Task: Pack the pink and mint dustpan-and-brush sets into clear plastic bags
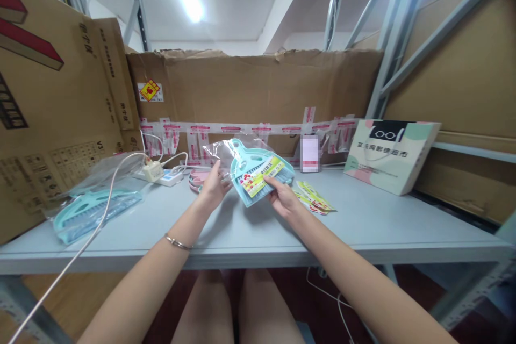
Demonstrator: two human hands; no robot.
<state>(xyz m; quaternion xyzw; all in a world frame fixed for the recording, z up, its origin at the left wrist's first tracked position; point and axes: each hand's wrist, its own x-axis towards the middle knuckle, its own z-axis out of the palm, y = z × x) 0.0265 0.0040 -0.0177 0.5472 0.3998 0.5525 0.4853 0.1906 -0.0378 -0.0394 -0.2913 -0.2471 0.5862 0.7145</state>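
A light-blue dustpan and brush set with a yellow-green label card across its bristles is held up over the middle of the table. My right hand pinches its lower right side, thumb on the card. Clear plastic bag film spreads around the handle and left side; the fingers of my left hand are closed on that film. More label cards lie on the table to the right of my right hand. At the far left rests another blue set in clear plastic.
The grey table backs onto a taped cardboard sheet. A power strip with a white cable crosses the left side. Pink items, a phone and a white box stand or lie toward the back.
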